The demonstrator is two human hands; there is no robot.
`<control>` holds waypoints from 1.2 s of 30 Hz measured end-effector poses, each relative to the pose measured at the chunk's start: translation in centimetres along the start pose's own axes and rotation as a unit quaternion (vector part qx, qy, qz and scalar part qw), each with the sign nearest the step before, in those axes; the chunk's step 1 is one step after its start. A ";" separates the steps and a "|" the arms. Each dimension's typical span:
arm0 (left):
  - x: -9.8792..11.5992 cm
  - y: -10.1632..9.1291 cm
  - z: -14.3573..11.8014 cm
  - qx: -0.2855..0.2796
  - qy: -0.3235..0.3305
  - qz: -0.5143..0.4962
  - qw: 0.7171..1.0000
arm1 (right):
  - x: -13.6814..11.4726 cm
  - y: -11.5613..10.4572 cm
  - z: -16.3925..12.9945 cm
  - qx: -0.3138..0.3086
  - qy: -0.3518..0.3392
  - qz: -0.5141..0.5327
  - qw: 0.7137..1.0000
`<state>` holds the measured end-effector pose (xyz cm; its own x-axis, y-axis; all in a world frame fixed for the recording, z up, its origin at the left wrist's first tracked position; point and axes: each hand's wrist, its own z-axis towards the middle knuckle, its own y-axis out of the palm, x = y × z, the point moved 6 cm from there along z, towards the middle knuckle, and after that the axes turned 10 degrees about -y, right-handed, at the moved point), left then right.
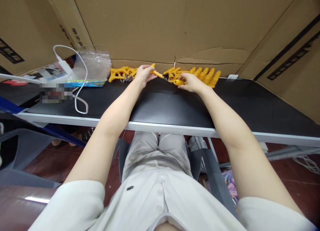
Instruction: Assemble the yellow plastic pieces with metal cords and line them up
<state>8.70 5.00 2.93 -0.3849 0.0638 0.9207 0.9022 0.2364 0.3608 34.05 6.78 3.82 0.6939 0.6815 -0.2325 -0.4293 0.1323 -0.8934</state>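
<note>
Far left on the black bench (160, 104): a white charger with its cable (83, 81) looping toward the near edge, then a crumpled clear plastic bag (93, 64) lying over a flat tray with a colourful rim (87, 82). We cannot tell what the bag or the tray holds; the plastic glares and the contents are hidden.

Next, right of the bag, a loose pile of orange plastic pieces (121, 73) sits against the cardboard wall (160, 24), with small metal springs (127, 79) just in front of it.

Our left hand (143, 75) is closed around one orange handle piece (156, 73), fingers wrapped over its left end, the right end sticking out. A thin coil of spring shows just beyond its tip.

Our right hand (191, 82) pinches a short orange tube (178, 82) between thumb and fingertips, close to the handle piece but not touching it that we can see. More orange pieces lie just behind the two hands.

Far right of the hands, a neat row of orange ribbed parts (206, 76) lies side by side against the wall.

Handling judgement: the orange pieces look like rigid moulded plastic, light and not fragile, smooth enough to roll. Best hold is around the shaft, leaving the mating end free. The springs look small and easily tangled or flicked away; we would take them by the coil body, gently.
</note>
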 end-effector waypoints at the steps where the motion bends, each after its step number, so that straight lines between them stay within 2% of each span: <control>1: -0.1 0.1 0.1 -0.002 0.002 -0.001 1.000 | -0.5 0.1 0.1 -0.006 -0.011 0.006 1.000; 6: -0.3 0.2 0.1 -0.004 0.001 -0.002 1.000 | -2.3 0.2 0.1 -0.007 -0.037 0.018 0.999; 12: -0.1 0.3 -0.1 0.014 0.002 -0.002 1.000 | -2.3 0.1 -0.2 0.011 -0.013 0.025 1.000; 15: -0.3 0.8 -0.3 -0.008 -0.012 0.030 0.999 | -2.4 -0.3 -0.3 0.031 -0.003 0.021 0.999; 19: -0.6 1.8 -1.7 -0.081 -0.020 0.134 0.987 | -2.3 -0.8 -0.3 0.073 0.008 0.037 0.997; 22: -0.7 2.4 -2.9 -0.123 -0.006 0.259 0.958 | -1.2 -0.6 0.1 0.100 0.005 0.092 0.991; 25: -0.7 2.2 -3.4 -0.117 0.029 0.397 0.910 | 0.2 -0.1 0.5 0.121 0.010 0.162 0.979; 28: -0.2 2.2 -3.6 -0.081 0.118 0.544 0.827 | 1.0 0.4 0.6 0.119 0.041 0.243 0.962; 30: 0.1 2.3 -3.6 -0.057 0.181 0.611 0.768 | 0.9 0.5 0.3 0.111 0.063 0.293 0.948; 31: 0.2 2.4 -3.5 -0.049 0.200 0.631 0.748 | 0.8 0.5 0.2 0.109 0.072 0.313 0.941; 33: 0.2 2.3 -3.2 -0.038 0.212 0.648 0.730 | 0.3 0.3 -0.2 0.107 0.083 0.348 0.928; 36: 0.2 2.1 -2.6 -0.033 0.221 0.643 0.733 | -0.5 -0.2 -0.7 0.101 0.081 0.393 0.910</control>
<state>10.98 3.03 4.25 0.8784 -0.1312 0.4596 0.4776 0.2070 -0.8538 34.24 5.91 3.80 0.1948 0.5094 -0.8382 -0.9165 -0.2098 -0.3405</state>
